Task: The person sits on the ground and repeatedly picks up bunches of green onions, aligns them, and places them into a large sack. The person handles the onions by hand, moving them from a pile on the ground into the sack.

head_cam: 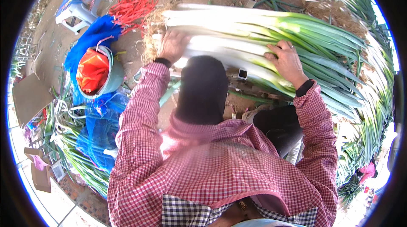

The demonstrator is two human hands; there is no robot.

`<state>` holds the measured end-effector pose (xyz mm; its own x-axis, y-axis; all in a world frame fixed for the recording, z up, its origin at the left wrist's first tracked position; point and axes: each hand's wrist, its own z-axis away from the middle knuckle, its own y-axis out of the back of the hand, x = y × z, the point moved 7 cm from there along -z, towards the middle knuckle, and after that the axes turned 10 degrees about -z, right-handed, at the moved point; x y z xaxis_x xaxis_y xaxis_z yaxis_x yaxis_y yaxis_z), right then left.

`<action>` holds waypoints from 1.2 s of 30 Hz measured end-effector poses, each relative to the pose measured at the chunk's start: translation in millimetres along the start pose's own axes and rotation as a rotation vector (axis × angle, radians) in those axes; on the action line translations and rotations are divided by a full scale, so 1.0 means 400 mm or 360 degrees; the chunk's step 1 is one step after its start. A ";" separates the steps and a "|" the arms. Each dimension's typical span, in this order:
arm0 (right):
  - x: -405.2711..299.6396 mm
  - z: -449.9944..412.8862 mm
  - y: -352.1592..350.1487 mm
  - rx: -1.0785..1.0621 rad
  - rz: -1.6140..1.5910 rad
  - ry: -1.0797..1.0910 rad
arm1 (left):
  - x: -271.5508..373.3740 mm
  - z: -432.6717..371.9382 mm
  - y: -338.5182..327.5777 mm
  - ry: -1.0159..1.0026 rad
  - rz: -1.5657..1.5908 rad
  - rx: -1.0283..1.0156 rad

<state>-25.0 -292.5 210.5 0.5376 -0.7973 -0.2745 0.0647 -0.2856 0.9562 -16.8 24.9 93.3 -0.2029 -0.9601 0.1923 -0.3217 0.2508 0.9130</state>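
Note:
A thick layer of long green onions (229,23) lies crosswise before me, with roots to the left and green leaves to the right. My left hand (173,45) rests on the white stalks close to the root ends, its fingers partly blurred. On the right, my right hand (284,61) lies over the stalks where white turns to green, its fingers bent against them. Whether either hand grips a stalk cannot be told. Below the stalks, between my arms, is a black-covered knee (203,90). A small square object with a white rim (243,74) sits just under the stalks.
At left stand a bucket (117,74) with a red plastic bag, blue netting (86,42), red strips (135,7) and a plastic stool (76,9). More green onions (378,93) are piled along the right. Others (82,160) lie at lower left near cardboard (31,100).

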 end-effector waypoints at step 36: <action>-0.027 -0.059 0.010 -0.0069 0.0083 -0.0088 | 0.016 -0.052 -0.043 0.0134 -0.0094 0.0065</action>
<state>-10.6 -272.4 219.6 0.4942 -0.8389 -0.2282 0.0747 -0.2206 0.9725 6.6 12.0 86.3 -0.1046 -0.9799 0.1696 -0.3683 0.1966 0.9087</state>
